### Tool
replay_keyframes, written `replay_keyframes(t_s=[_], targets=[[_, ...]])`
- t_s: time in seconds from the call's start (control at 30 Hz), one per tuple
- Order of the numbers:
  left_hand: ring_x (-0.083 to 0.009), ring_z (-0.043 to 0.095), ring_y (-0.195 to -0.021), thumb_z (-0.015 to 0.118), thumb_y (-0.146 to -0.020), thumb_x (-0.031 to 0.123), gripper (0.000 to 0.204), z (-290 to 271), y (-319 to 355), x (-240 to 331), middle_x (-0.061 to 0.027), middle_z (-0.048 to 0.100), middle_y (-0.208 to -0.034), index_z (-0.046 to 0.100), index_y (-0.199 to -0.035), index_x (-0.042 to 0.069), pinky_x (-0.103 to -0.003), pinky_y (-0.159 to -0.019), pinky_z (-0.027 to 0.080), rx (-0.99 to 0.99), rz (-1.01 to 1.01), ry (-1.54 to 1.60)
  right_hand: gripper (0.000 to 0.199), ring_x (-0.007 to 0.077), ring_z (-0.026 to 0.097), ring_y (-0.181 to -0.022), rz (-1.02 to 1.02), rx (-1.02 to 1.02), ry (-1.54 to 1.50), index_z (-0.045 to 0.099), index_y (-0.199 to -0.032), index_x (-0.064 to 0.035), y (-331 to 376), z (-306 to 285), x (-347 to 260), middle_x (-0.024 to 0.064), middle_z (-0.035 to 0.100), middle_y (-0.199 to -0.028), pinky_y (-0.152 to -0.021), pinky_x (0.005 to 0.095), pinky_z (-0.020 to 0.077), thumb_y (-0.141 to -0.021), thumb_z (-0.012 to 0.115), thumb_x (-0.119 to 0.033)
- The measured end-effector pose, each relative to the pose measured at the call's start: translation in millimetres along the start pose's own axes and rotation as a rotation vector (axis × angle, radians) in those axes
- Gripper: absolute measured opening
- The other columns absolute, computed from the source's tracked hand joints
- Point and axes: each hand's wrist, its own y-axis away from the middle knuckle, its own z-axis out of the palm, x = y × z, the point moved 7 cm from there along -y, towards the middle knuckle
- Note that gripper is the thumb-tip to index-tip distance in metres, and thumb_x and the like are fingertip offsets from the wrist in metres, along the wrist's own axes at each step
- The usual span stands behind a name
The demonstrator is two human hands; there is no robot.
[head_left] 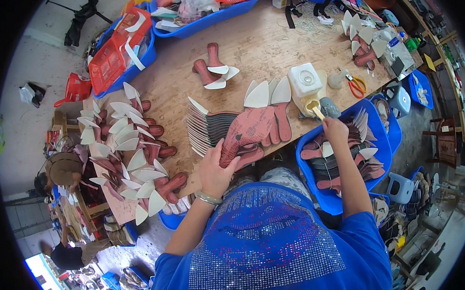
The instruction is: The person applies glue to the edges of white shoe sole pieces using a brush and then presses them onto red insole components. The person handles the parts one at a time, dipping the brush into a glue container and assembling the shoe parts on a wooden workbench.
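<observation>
My left hand [217, 170] is closed on the lower end of a reddish insole [251, 126] with dark printing, tilted over the table's front edge. Under and beside it lies a fanned stack of insoles [205, 124] with white tips. More reddish insoles [282, 116] with white pointed toe pieces lie to its right. My right hand [336, 131] grips a pale brush [318, 113] by its handle. The brush's far end is at the mouth of a cream glue pot [311, 103], beside a white plastic jug [305, 78]. A grey rounded lump [329, 107] sits next to the pot.
A blue basin [321, 198] of bundled insoles stands under my right forearm. Orange-handled scissors [357, 87] lie beyond it. Heaped white-tipped insoles [134, 135] cover the table's left end. Blue bins [206, 22] line the back. Two people [65, 169] are at the left.
</observation>
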Motion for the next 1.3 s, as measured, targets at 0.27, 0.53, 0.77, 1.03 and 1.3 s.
replay_keyframes(t_s=[0.27,0.53,0.77,1.03,1.3], targets=[[-0.0302,0.06,-0.093,0.075,-0.078,0.032,0.062,-2,-10,-15,-0.0136,0.058,-0.1,0.055,-0.129,0.002,-0.037,-0.082,0.048,0.029,-0.065,-0.027,0.015,0.0209,0.07,-0.075,0.038,0.031,-0.835,0.075,-0.093,-0.0067,48,-71,-68,0.0129,0.072,-0.084,-0.069,0.0294,0.0531,-0.082,0.071,-0.016],[-0.0301,0.059,-0.089,0.076,-0.077,0.03,0.063,-9,-12,-20,-0.0131,0.058,-0.096,0.055,-0.13,0.003,-0.038,-0.079,0.048,0.051,-0.007,0.018,0.011,0.0163,0.066,-0.069,-0.362,0.058,-0.91,0.074,-0.091,-0.0014,52,-123,-150,0.0101,0.071,-0.078,-0.062,0.0271,0.0494,-0.081,0.072,-0.005],[-0.0286,0.059,-0.083,0.079,-0.074,0.026,0.063,-24,2,-26,-0.0115,0.057,-0.091,0.057,-0.129,0.005,-0.037,-0.073,0.049,0.092,0.052,0.08,0.013,0.0208,0.068,-0.068,-0.222,0.189,-0.763,0.074,-0.091,-0.0031,11,-107,-120,0.0127,0.07,-0.08,-0.061,0.0316,0.0513,-0.08,0.073,-0.009],[-0.0271,0.057,-0.076,0.081,-0.071,0.022,0.063,-35,4,-17,-0.0105,0.054,-0.085,0.058,-0.128,0.006,-0.037,-0.066,0.048,0.196,0.144,-0.123,0.01,0.0252,0.064,-0.062,-0.552,0.12,-0.782,0.074,-0.087,-0.0087,52,-176,-218,0.0085,0.065,-0.07,-0.054,0.0322,0.0501,-0.079,0.074,-0.014],[-0.0266,0.056,-0.075,0.082,-0.07,0.019,0.063,-43,13,-22,-0.01,0.054,-0.082,0.058,-0.127,0.005,-0.037,-0.064,0.047,0.244,0.187,-0.152,0.01,0.0263,0.064,-0.062,-0.43,0.255,-0.508,0.072,-0.086,-0.0089,17,-147,-193,0.0087,0.065,-0.071,-0.056,0.0354,0.0513,-0.079,0.072,-0.016]])
